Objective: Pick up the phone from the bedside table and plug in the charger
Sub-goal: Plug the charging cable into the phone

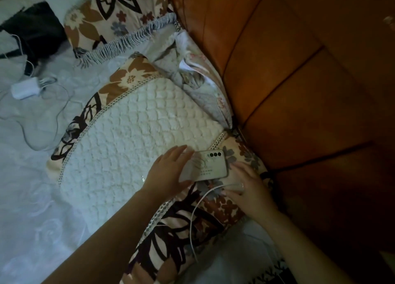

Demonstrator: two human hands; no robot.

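Note:
A pale phone (208, 165) lies face down on the floral pillow (119, 147), its three camera lenses toward the headboard. My left hand (168, 172) covers the phone's near end, fingers spread, thumb under its lower edge. My right hand (248, 187) rests beside the phone, fingers closed on the end of a white charger cable (195, 215). The cable curves down across the pillow toward me. Whether the plug sits in the phone is hidden by my hands.
An orange padded headboard (299, 80) fills the right side. A second floral pillow (111, 21) and a grey one (192, 70) lie behind. On the white bedsheet (32, 198) at left sit a white power adapter (25, 88) with loose cables and a black bag (34, 29).

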